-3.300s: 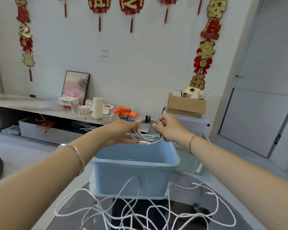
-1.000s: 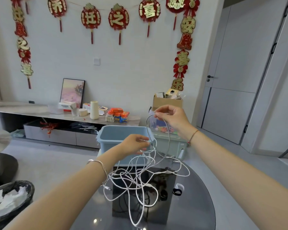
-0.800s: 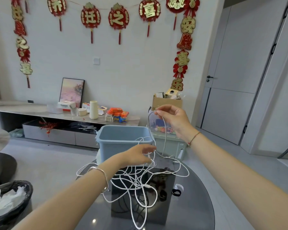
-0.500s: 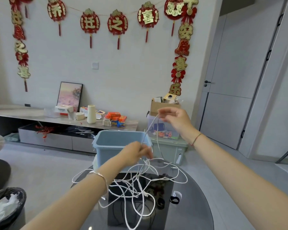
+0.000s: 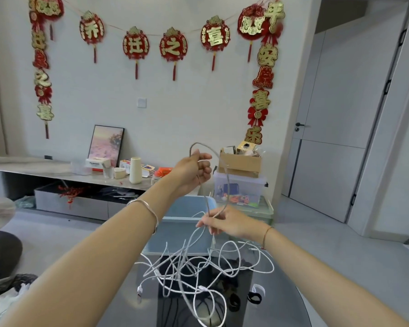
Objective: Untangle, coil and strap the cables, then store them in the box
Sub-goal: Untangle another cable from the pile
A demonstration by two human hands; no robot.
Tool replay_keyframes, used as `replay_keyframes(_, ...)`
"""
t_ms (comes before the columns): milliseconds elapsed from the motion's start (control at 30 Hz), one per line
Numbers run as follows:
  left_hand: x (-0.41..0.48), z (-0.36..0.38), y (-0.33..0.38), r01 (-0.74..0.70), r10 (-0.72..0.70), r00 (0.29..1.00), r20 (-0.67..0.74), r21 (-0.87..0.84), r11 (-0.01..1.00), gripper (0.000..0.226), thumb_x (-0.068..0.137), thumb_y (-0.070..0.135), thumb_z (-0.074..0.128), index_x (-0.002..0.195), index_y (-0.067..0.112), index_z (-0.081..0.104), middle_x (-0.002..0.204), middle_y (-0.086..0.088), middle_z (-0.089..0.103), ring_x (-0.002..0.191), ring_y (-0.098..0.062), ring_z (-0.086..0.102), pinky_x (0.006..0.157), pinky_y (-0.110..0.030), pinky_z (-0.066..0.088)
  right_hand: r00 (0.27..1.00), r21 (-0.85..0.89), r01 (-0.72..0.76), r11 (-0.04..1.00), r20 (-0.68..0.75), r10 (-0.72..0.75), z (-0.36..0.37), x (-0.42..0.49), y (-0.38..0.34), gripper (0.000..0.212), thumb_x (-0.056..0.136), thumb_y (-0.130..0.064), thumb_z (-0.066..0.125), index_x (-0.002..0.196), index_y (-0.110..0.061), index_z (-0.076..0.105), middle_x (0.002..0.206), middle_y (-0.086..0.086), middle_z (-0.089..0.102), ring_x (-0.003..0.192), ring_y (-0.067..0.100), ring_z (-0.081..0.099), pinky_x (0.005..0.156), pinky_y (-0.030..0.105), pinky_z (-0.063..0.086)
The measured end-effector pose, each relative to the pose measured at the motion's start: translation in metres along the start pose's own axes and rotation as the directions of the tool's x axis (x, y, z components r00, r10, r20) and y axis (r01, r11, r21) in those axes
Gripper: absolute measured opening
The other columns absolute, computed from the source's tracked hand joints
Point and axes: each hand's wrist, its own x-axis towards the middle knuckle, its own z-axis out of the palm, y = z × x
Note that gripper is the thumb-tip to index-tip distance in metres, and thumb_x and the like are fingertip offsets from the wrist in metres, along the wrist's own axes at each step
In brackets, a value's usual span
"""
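A: In your head view, your left hand (image 5: 193, 169) is up high, in front of the wall (image 5: 175, 109). Its fingers (image 5: 204, 164) are curled tight round a white cable (image 5: 227, 182).

B: Yes, and that cable makes a big loop over to your right hand (image 5: 229, 224). That hand is lower, just above the blue box (image 5: 172, 232). Your right fingers (image 5: 208, 224) pinch the cable there.

A: Below your right hand, the cable hangs down into a messy pile of white cables (image 5: 187, 265). The pile lies on the dark counter (image 5: 281, 310), just in front of the box, on your side.

B: The box stands on the far part of the counter, and your left arm crosses in front of its left corner.

A: A black strap (image 5: 254, 297) lies on the counter too, to the right of the pile and near your right arm.
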Motion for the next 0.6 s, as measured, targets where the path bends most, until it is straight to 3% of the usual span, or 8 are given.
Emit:
replay_keyframes(100,-0.007,-0.017,-0.003,-0.006,-0.017,0.998,0.066,0.335,0.942,0.029,0.099,0.034,0.046,0.116,0.011,0.054,0.100,0.000,0.062,0.092,-0.014,0.060,0.081,-0.026,0.049,0.988,0.051,0.003,0.999,-0.155,0.004,-0.005,0.005,-0.009,0.030,0.101,-0.019,0.043,0.083,-0.010,0.065,0.063,0.000,0.057,0.056,0.007,0.053,0.060,0.020,0.043)
replay_keyframes(200,-0.022,-0.041,-0.023,0.054,-0.183,0.972,0.148,0.614,0.787,0.052,0.093,0.043,0.052,0.139,0.019,0.043,0.133,0.003,0.054,0.119,-0.016,0.053,0.105,-0.034,0.040,0.952,0.181,0.022,0.983,-0.304,0.035,-0.025,0.008,-0.025,0.034,0.102,-0.018,0.038,0.075,-0.010,0.058,0.060,0.005,0.048,0.050,0.011,0.045,0.053,0.022,0.038)
replay_keyframes(300,-0.037,-0.055,-0.048,0.031,-0.277,0.932,0.235,0.706,0.707,0.045,0.097,0.042,0.047,0.138,0.024,0.043,0.130,0.006,0.054,0.120,-0.011,0.053,0.105,-0.026,0.040,0.912,0.349,0.081,0.934,-0.403,0.071,-0.045,0.011,-0.044,0.039,0.104,-0.022,0.032,0.072,-0.010,0.052,0.056,0.005,0.036,0.045,0.012,0.037,0.046,0.017,0.032)
replay_keyframes(400,-0.042,-0.062,-0.063,-0.053,-0.197,0.951,0.239,0.751,0.658,0.032,0.094,0.027,0.058,0.126,0.020,0.057,0.117,0.002,0.063,0.103,-0.007,0.059,0.089,-0.015,0.046,0.888,0.402,0.131,0.906,-0.454,0.073,-0.062,0.016,-0.063,0.039,0.104,-0.023,0.031,0.071,-0.010,0.049,0.055,0.001,0.027,0.049,0.013,0.031,0.049,0.019,0.031)
replay_keyframes(500,-0.042,-0.067,-0.064,-0.084,-0.141,0.967,0.211,0.792,0.604,0.019,0.093,0.028,0.060,0.102,0.014,0.070,0.096,0.001,0.069,0.085,-0.004,0.063,0.088,-0.025,0.050,0.844,0.440,0.169,0.882,-0.527,0.101,-0.079,0.020,-0.073,0.038,0.103,-0.022,0.033,0.071,-0.010,0.048,0.046,-0.005,0.028,0.048,0.012,0.028,0.047,0.022,0.029)
replay_keyframes(600,-0.041,-0.074,-0.064,-0.033,-0.134,0.976,0.170,0.727,0.685,0.022,0.093,0.028,0.061,0.095,0.009,0.072,0.083,0.007,0.071,0.074,-0.003,0.066,0.083,-0.026,0.053,0.857,0.471,0.135,0.872,-0.497,0.136,-0.089,0.018,-0.071,0.038,0.104,-0.021,0.032,0.073,-0.009,0.050,0.042,-0.007,0.028,0.045,0.012,0.028,0.043,0.020,0.030)
